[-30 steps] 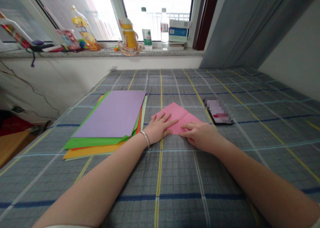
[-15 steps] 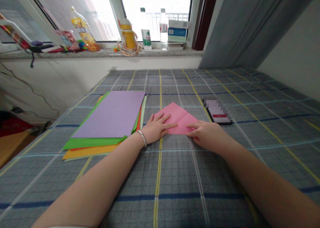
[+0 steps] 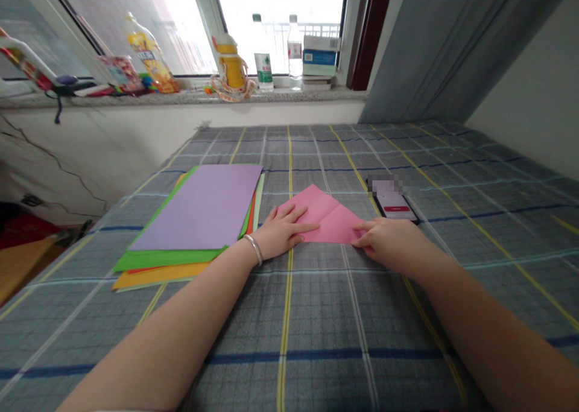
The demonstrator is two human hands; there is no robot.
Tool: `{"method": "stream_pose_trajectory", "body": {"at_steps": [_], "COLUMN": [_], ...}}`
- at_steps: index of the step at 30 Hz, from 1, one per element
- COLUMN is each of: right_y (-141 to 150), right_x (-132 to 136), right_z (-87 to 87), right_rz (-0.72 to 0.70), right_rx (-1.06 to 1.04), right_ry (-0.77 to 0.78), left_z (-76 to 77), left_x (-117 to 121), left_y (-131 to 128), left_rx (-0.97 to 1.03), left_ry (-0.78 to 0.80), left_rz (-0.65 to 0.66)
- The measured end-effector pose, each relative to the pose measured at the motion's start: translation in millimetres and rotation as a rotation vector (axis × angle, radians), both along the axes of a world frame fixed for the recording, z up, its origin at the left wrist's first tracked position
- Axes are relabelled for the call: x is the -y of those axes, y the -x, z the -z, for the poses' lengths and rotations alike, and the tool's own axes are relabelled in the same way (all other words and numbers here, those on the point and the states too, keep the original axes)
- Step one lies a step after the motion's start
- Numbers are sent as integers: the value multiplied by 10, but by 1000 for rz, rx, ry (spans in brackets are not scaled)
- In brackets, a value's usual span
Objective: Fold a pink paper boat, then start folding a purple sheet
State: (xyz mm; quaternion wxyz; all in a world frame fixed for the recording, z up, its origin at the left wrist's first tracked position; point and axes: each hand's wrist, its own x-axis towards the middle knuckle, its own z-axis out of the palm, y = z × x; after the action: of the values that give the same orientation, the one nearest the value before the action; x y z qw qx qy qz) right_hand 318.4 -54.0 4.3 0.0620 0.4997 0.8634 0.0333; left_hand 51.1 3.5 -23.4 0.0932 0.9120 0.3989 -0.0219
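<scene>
A pink sheet of paper [image 3: 323,210], folded into a triangle with its peak pointing away from me, lies flat on the plaid cloth. A crease line runs across its right half. My left hand [image 3: 283,230] rests on the paper's left part with fingers spread, a silver bangle at the wrist. At the right corner, my right hand [image 3: 382,240] pinches the paper's near folded edge between thumb and fingers. The corner itself is hidden under those fingers.
Left of my hands lies a stack of coloured paper, purple sheet [image 3: 199,207] on top. A phone [image 3: 393,202] lies just beyond my right hand. Bottles, a yellow cup [image 3: 233,68] and boxes [image 3: 320,59] stand on the windowsill [image 3: 181,97] behind the plaid cloth [image 3: 244,333].
My right hand has slid to the right along the near folded edge, out to the corner of the pink paper. My left hand has stayed almost in place.
</scene>
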Motion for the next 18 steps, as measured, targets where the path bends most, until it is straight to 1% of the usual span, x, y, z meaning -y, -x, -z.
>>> {"method": "stream_pose_trajectory", "body": {"at_steps": [7,15,18], "right_y": [-22,-88,-113], "right_x": [35,39,53], "right_z": [-39,-29,5], "right_rz": [57,51,50], "right_rx": [-17,-40,-76], "right_ry": [21,15,-44], "left_z": [11,42,40], "left_x": [0,-7,8], "left_y": [23,69,67], "left_rx": [7,28,33], "left_ry": [3,-17,-22], "left_rz": [9,12,11]}}
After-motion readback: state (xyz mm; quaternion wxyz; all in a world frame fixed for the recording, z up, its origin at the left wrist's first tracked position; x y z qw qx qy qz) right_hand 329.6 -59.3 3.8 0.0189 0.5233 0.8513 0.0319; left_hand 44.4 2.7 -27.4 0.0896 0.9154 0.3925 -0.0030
